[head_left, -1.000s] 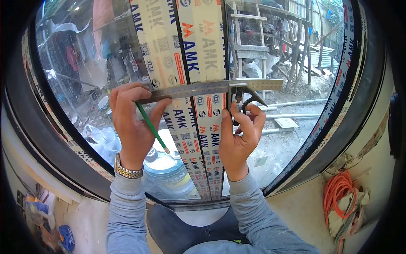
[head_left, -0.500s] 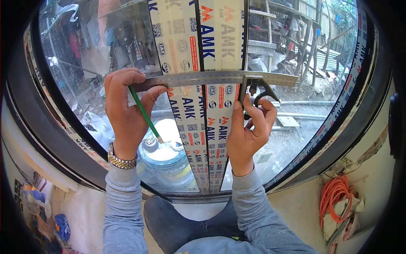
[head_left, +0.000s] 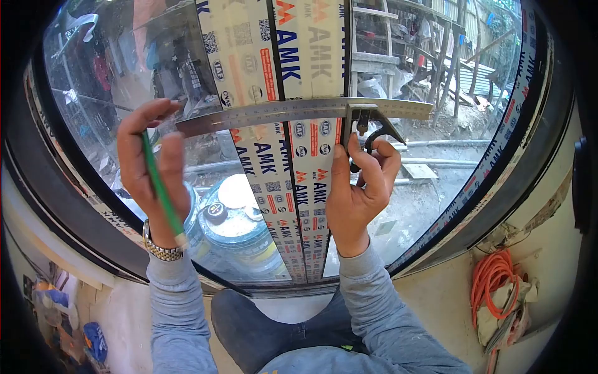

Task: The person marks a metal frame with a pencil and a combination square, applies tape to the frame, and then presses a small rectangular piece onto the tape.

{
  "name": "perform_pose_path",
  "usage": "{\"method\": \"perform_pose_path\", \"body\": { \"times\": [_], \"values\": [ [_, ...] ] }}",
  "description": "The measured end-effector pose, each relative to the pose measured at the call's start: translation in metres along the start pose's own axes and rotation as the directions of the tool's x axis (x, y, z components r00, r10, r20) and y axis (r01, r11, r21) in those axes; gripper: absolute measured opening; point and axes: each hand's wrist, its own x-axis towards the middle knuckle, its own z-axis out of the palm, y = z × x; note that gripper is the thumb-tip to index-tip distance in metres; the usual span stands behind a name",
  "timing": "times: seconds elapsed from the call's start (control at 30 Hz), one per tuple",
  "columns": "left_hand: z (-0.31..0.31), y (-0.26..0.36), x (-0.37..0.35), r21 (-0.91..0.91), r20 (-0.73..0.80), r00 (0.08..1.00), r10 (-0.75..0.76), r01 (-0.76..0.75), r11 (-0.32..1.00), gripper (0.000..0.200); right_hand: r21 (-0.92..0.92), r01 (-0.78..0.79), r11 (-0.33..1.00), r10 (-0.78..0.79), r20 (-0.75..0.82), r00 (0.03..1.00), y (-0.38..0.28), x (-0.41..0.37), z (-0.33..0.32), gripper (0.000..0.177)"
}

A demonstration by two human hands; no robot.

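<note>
A combination square [head_left: 261, 114] lies crosswise over the taped window frame [head_left: 293, 181], its steel blade spanning both uprights. My right hand [head_left: 356, 209] grips the square's dark head between thumb and fingers, just below the blade. Off the blade's left end, my left hand [head_left: 134, 165] is lifted with fingers curved and thumb apart. A green pencil [head_left: 157, 181] is tucked in that hand, slanting down across the palm toward the watch on the wrist. White protective tape printed AMK covers the frame above and below the blade.
Glass panes stand either side of the frame. Behind the left one is a blue drum [head_left: 240, 240]; wooden posts and pipes [head_left: 436, 162] show through the right one. An orange hose [head_left: 492, 287] hangs at lower right, and assorted items [head_left: 59, 305] lie at lower left.
My left hand has let go of the blade's left end and moved left, with the pencil swinging along. My right hand keeps its grip on the square. The whole view has shifted slightly.
</note>
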Motion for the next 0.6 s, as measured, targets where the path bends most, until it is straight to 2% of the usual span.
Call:
{"method": "perform_pose_path", "body": {
  "times": [0.03, 0.07, 0.1, 0.17, 0.2, 0.23, 0.3, 0.43, 0.47, 0.5, 0.6],
  "values": [
    [-0.003, 0.001, 0.0, -0.153, -0.052, 0.996, -0.078, 0.069, 0.986, 0.03, -0.003, -0.004, 1.0, 0.004, 0.006, 1.0, 0.0, 0.0, 0.0, 0.023],
    [-0.016, -0.004, -0.003, -0.131, 0.065, 0.995, -0.074, 0.082, 0.988, 0.044, 0.003, -0.006, 1.0, 0.006, 0.009, 1.0, 0.0, 0.0, -0.001, 0.023],
    [-0.018, -0.001, 0.0, -0.121, 0.063, 0.995, -0.075, 0.082, 0.989, 0.044, -0.006, -0.009, 1.0, 0.009, 0.009, 1.0, 0.0, 0.0, -0.001, 0.022],
    [-0.015, 0.015, 0.008, -0.082, 0.103, 0.991, -0.085, 0.093, 0.992, 0.033, -0.004, -0.015, 1.0, 0.015, 0.013, 1.0, 0.0, 0.0, 0.0, 0.021],
    [-0.011, 0.016, 0.005, -0.19, 0.033, 0.989, -0.144, 0.148, 0.971, 0.02, -0.01, -0.007, 1.0, 0.007, 0.009, 1.0, 0.0, 0.0, 0.001, 0.022],
    [-0.01, 0.014, 0.004, -0.182, 0.032, 0.989, -0.146, 0.149, 0.972, 0.02, -0.017, 0.0, 1.0, 0.0, 0.005, 1.0, 0.0, 0.0, 0.001, 0.022],
    [-0.007, 0.012, 0.003, -0.392, 0.159, 0.98, -0.118, 0.172, 0.904, 0.011, -0.013, -0.007, 1.0, 0.008, 0.008, 1.0, -0.001, -0.001, 0.001, 0.022],
    [-0.003, 0.026, 0.009, -0.36, 0.288, 0.951, -0.111, 0.215, 0.908, 0.011, -0.014, 0.002, 1.0, -0.001, 0.004, 1.0, 0.0, -0.001, 0.0, 0.023],
    [-0.005, 0.026, 0.013, -0.416, 0.319, 0.945, -0.071, 0.207, 0.885, 0.014, -0.011, 0.013, 1.0, -0.013, 0.006, 1.0, 0.001, -0.001, 0.0, 0.023],
    [0.0, 0.027, 0.012, -0.415, 0.322, 0.944, -0.072, 0.209, 0.885, 0.014, -0.01, 0.024, 1.0, -0.023, 0.008, 1.0, 0.002, -0.001, 0.0, 0.024],
    [0.014, 0.028, 0.007, -0.492, 0.192, 0.964, -0.183, 0.256, 0.832, 0.013, -0.009, -0.003, 1.0, 0.003, 0.0, 1.0, 0.0, -0.002, 0.001, 0.024]
  ]
}}
